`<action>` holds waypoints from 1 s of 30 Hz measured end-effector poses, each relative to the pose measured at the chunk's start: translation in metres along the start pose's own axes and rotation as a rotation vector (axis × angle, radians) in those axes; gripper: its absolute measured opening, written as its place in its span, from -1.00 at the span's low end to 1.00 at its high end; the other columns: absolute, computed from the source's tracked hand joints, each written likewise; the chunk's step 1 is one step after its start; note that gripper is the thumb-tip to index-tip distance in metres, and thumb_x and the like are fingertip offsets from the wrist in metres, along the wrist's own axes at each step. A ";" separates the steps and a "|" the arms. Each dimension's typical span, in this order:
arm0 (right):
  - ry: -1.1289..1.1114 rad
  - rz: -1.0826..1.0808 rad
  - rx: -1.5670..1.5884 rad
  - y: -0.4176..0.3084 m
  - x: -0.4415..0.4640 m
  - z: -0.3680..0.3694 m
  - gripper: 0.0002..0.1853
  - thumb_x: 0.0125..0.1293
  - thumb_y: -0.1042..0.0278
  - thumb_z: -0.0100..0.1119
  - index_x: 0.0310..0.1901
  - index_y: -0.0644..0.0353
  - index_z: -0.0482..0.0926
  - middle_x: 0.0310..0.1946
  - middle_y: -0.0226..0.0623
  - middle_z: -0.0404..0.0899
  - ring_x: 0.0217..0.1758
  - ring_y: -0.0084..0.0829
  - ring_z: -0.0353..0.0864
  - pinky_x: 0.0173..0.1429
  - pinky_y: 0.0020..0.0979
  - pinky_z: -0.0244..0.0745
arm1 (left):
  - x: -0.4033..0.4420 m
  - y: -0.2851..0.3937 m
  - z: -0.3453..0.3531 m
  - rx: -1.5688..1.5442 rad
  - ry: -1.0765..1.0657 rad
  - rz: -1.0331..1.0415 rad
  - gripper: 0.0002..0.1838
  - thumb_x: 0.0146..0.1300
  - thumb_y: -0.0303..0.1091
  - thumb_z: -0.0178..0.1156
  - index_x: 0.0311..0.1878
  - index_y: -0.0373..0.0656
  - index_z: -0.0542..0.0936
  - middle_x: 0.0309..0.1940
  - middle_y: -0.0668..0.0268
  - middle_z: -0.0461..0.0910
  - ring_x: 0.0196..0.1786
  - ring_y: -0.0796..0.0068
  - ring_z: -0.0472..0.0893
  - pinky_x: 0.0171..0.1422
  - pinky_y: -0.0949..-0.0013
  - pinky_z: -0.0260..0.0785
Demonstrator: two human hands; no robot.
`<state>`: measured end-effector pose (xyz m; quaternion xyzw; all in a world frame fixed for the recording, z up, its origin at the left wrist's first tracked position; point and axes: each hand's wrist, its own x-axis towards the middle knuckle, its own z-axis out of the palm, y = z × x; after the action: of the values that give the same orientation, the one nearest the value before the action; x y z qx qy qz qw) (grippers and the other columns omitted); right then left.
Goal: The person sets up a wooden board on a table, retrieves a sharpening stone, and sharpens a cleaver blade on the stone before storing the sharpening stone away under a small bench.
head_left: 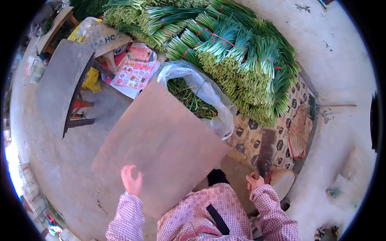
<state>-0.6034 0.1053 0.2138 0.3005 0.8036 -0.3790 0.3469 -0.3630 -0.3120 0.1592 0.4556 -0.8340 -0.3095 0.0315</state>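
Over a bare brown board [165, 144] in front of the body, my left hand [132, 180] is raised with thumb and fingers apart and nothing between them. My right hand [254, 181] is closed at the right of the lap, its fingers wrapped round the end of a dark, flat blade-like tool [265, 150] that points away from me. Past the board's far edge sits an open clear plastic bag [213, 94] with loose green stalks [189, 96] inside. Bundles of green stalks tied with red bands [249, 60] are heaped behind it.
At the left stands a dark-topped table [60, 84]. Printed sheets [134, 72] and a sack [102, 38] lie near it. Patterned cardboard [245, 134] lies under the heap. A pale wall or floor surface [337, 120] curves along the right.
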 end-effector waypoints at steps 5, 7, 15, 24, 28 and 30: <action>0.044 -0.354 -0.331 -0.046 0.135 0.040 -0.50 -0.11 0.19 0.36 -0.09 0.19 0.51 -0.30 -0.15 0.58 -0.18 -0.23 0.58 -0.05 -0.33 0.44 | -0.016 0.094 0.076 -0.092 0.017 0.048 -0.67 -0.14 -0.53 0.25 -0.21 -0.13 0.51 -0.09 0.17 0.37 0.10 0.12 0.35 0.20 0.18 0.22; -0.068 -0.372 -0.538 -0.071 0.207 0.062 -0.46 -0.07 0.18 0.28 -0.01 0.22 0.46 -0.07 0.03 0.50 0.05 -0.03 0.45 0.11 -0.20 0.37 | 0.004 0.142 0.100 -0.009 0.019 0.215 -0.72 -0.13 -0.53 0.25 -0.26 -0.12 0.53 -0.12 0.20 0.40 0.10 0.10 0.38 0.20 0.12 0.23; -0.179 -0.332 -0.679 -0.101 0.346 0.111 -0.35 0.00 0.11 0.25 0.13 0.19 0.34 0.17 -0.10 0.30 0.23 -0.21 0.28 0.30 -0.38 0.16 | 0.095 0.226 0.202 0.160 -0.080 0.547 -0.77 -0.13 -0.44 0.26 -0.31 -0.07 0.56 -0.18 0.26 0.46 0.09 0.08 0.38 0.24 -0.10 0.10; -0.379 -0.240 -0.533 -0.063 0.366 0.107 -0.56 -0.02 0.30 0.24 -0.06 0.21 0.43 -0.35 -0.30 0.55 -0.23 -0.42 0.55 -0.09 -0.44 0.40 | 0.098 0.235 0.228 0.417 -0.130 0.588 -0.85 -0.14 -0.26 0.21 -0.41 0.01 0.59 -0.25 0.41 0.53 0.05 0.20 0.38 0.28 -0.06 -0.04; -0.519 -0.021 -0.172 -0.119 0.308 0.072 -0.58 -0.07 0.42 0.22 -0.10 0.21 0.44 -0.42 -0.23 0.55 -0.31 -0.39 0.54 -0.20 -0.37 0.43 | 0.097 0.235 0.229 0.397 -0.119 0.584 -0.85 -0.14 -0.27 0.20 -0.42 0.00 0.58 -0.25 0.39 0.52 0.05 0.20 0.38 0.27 -0.07 -0.03; -0.484 -0.186 -0.172 -0.113 0.326 0.061 -0.63 -0.08 0.47 0.20 -0.15 0.21 0.45 -0.46 -0.27 0.52 -0.36 -0.42 0.53 -0.26 -0.39 0.41 | 0.098 0.235 0.229 0.391 -0.115 0.585 -0.85 -0.14 -0.27 0.20 -0.42 0.00 0.58 -0.25 0.39 0.52 0.05 0.20 0.38 0.27 -0.07 -0.03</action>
<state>-0.8559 0.0672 -0.0259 0.0956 0.7505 -0.4004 0.5170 -0.6705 -0.1843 0.0806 0.1768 -0.9731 -0.1471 -0.0160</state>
